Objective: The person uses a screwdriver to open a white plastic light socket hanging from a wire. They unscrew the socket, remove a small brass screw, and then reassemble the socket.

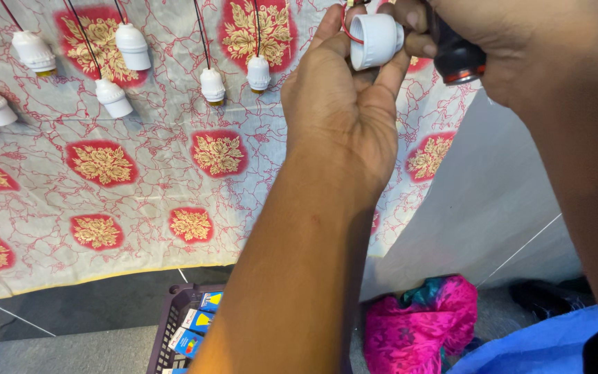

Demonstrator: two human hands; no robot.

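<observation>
Our left hand point(344, 104) is raised, fingers curled closed around a white plastic lamp holder point(375, 40) with red wire at its top. Our right hand point(520, 48) grips a dark tool handle point(457, 55) beside it. Behind lies a cream cloth point(153, 187) with red and gold motifs, where more white holders point(133, 47) rest on black cords. Below us sit a purple basket point(174, 318) and pink fabric point(423, 325).

pkgs: small flat cardboard boxes point(197, 323), blue with yellow and multicolour patches | loc: stacked on edge in dark purple slotted plastic crate point(171, 320), bottom of view, just left of my forearm | labels/signs/screens: none seen
</observation>
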